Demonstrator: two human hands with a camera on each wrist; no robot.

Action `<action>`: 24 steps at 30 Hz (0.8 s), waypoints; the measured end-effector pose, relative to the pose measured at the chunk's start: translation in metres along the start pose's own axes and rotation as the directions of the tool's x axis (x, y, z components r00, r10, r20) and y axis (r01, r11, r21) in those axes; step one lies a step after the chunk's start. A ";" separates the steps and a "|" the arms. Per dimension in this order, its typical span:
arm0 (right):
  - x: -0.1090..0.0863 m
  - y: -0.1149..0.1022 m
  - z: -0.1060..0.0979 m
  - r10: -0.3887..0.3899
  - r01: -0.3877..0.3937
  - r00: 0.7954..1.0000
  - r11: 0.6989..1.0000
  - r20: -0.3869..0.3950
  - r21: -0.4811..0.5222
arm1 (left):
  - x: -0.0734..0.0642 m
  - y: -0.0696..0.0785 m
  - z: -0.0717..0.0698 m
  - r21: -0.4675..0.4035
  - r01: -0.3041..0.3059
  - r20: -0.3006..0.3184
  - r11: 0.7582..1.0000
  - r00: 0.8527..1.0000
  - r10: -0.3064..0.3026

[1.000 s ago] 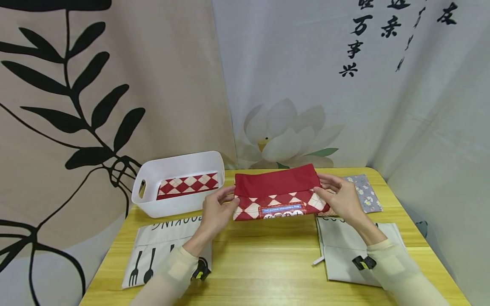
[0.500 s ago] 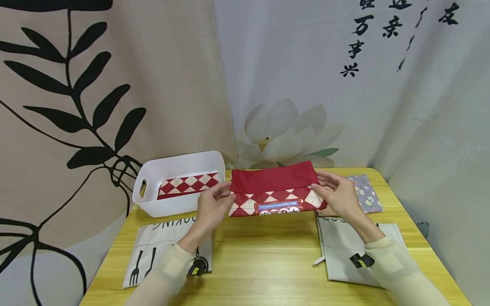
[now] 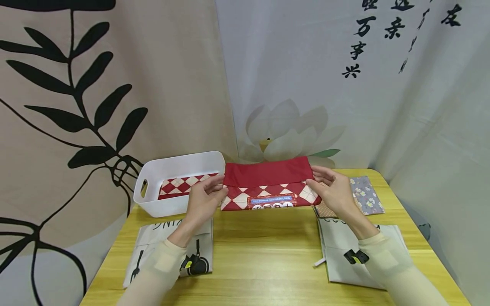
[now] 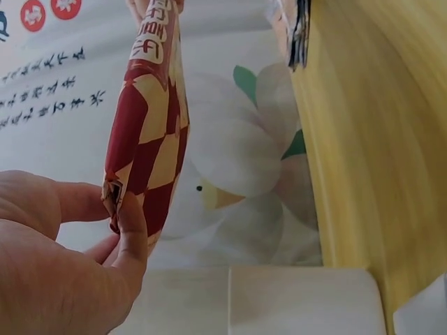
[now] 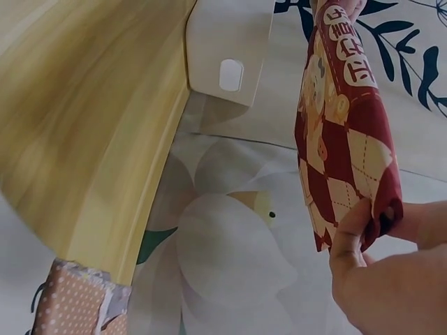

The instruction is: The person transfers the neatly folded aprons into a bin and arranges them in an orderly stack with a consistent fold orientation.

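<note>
Both hands hold a folded red cloth with cream diamonds and a printed label, raised above the table's back part. My left hand pinches its left end between thumb and fingers, while the right hand pinches the opposite end. Edge-on, the folded cloth shows as a thick bundle in the left wrist view, and the thumb presses on it in the right wrist view. Just left of it, a white plastic basket contains another red diamond-patterned folded cloth, partly hidden by my left hand.
A white folded cloth with cutlery prints lies front left, under the left forearm. Another white folded cloth lies under the right forearm. Behind it are a grey floral folded cloth and a brown dotted one. A printed curtain hangs behind the table.
Both hands have carried the red diamond-patterned cloth leftward and slightly up, so my left hand now overlaps the basket's right end. The cloth in the basket stays put.
</note>
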State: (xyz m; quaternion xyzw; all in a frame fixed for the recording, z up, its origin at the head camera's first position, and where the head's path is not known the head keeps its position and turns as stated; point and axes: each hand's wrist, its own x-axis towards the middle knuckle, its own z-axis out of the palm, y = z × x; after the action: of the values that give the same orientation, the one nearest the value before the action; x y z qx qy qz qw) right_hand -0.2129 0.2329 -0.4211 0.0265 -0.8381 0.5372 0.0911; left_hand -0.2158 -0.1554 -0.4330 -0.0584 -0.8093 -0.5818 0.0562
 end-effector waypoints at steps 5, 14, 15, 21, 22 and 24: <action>0.002 -0.007 0.004 0.012 -0.011 1.000 1.000 -0.004 0.015 | 0.003 0.002 -0.007 0.027 0.017 -0.001 0.999 1.000 -0.017; 0.007 -0.016 0.012 0.030 -0.030 1.000 0.999 0.000 0.034 | 0.008 0.003 -0.019 0.068 0.015 0.004 0.998 1.000 -0.015; 0.008 -0.016 0.013 0.026 -0.026 1.000 0.999 0.002 0.037 | 0.009 0.003 -0.020 0.068 0.016 0.004 0.998 1.000 -0.017; 0.012 -0.020 0.019 0.005 -0.006 1.000 0.997 0.007 0.076 | 0.012 0.006 -0.028 0.035 0.003 0.002 0.999 1.000 -0.003; 0.013 -0.021 0.019 0.002 -0.003 1.000 0.997 0.007 0.078 | 0.012 0.006 -0.029 0.029 0.003 0.002 1.000 1.000 -0.003; 0.013 -0.023 0.021 -0.007 0.007 1.000 0.997 0.011 0.080 | 0.012 0.005 -0.032 0.029 0.007 0.000 1.000 1.000 -0.007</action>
State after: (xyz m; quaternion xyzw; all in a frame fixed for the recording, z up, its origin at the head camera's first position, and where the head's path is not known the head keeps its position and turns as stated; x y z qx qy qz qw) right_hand -0.2255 0.2048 -0.4070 0.0360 -0.8162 0.5700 0.0872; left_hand -0.2261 -0.1839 -0.4159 -0.0549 -0.8177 -0.5704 0.0547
